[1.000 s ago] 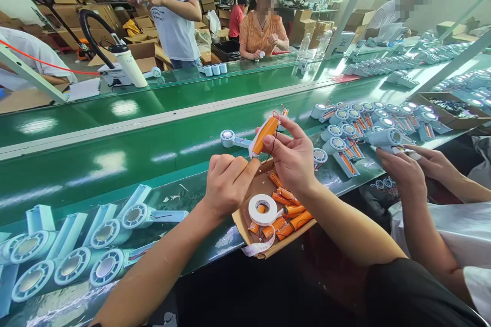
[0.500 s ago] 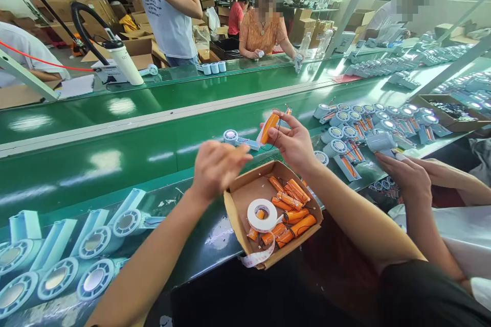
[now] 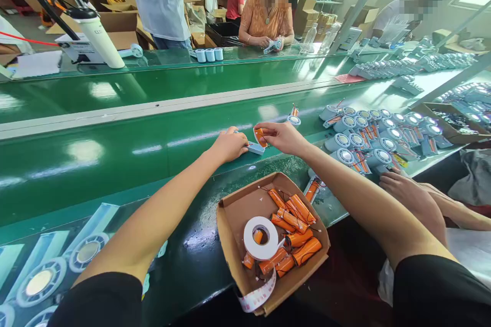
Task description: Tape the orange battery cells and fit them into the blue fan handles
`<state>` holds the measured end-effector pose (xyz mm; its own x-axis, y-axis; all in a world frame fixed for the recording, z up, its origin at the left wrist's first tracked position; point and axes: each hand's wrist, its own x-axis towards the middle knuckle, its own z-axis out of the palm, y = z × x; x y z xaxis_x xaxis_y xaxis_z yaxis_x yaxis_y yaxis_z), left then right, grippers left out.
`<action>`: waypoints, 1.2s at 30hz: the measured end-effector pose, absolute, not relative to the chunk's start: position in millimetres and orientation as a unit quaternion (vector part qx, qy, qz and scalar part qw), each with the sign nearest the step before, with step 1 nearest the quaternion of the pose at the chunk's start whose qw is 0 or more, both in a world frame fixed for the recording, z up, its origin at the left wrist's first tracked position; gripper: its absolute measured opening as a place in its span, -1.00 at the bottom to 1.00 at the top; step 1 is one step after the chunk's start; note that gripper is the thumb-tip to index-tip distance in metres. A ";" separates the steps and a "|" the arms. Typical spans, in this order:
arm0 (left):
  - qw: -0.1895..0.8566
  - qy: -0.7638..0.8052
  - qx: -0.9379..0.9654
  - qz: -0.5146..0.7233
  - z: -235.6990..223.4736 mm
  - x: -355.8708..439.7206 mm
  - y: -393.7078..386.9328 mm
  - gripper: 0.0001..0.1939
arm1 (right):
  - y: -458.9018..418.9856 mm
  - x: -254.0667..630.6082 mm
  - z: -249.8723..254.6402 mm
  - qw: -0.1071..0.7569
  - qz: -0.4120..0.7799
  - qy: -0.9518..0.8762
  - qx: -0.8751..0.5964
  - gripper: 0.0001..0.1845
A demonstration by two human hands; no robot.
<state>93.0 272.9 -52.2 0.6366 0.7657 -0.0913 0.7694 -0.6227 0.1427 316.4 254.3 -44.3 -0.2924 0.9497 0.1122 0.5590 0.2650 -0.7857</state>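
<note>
Stretched forward over the green belt, my left hand point(image 3: 229, 145) is closed on the round end of a light-blue plastic housing point(image 3: 255, 148), whose handle part sticks out to the right. In my right hand point(image 3: 284, 138), an orange wrapped battery point(image 3: 261, 137) is pinched between thumb and fingers, just above the end of that handle. Below my hands sits a cardboard box point(image 3: 233, 230) with several orange batteries point(image 3: 295, 219) with thin dark wires. A roll of white tape point(image 3: 250, 237) lies on them, its loose strip hanging over the front edge.
Several light-blue housings point(image 3: 40, 281) lie at lower left. More housings with batteries point(image 3: 356, 140) crowd the right side, beside a co-worker's hands point(image 3: 412, 199). One housing point(image 3: 294, 120) stands on the belt behind my right hand. Other people are across the belt point(image 3: 176, 97).
My left hand has moved forward and closed on the housing on the belt. My right hand has brought the battery down to its handle. The view has shifted slightly.
</note>
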 end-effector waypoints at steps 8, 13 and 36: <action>0.108 0.439 0.892 0.001 -50.0 95.5 287.5 -0.74 | 257.4 318.0 -48.8 0.246 0.275 -0.777 -0.511 -0.50; 0.122 0.453 0.883 0.020 -50.1 98.4 294.1 -0.72 | 252.2 318.8 -43.1 0.192 0.202 -0.821 -0.499 -0.51; 0.180 0.469 0.861 0.071 -47.6 121.3 310.9 -0.70 | 273.6 306.5 -24.5 -0.141 0.039 -0.846 -0.512 -0.52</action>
<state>121.3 310.9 -47.6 0.5493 0.8343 -0.0476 0.7834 -0.4943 0.3768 306.5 273.6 -24.5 -0.4361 0.8554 -0.2795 0.8775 0.4730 0.0783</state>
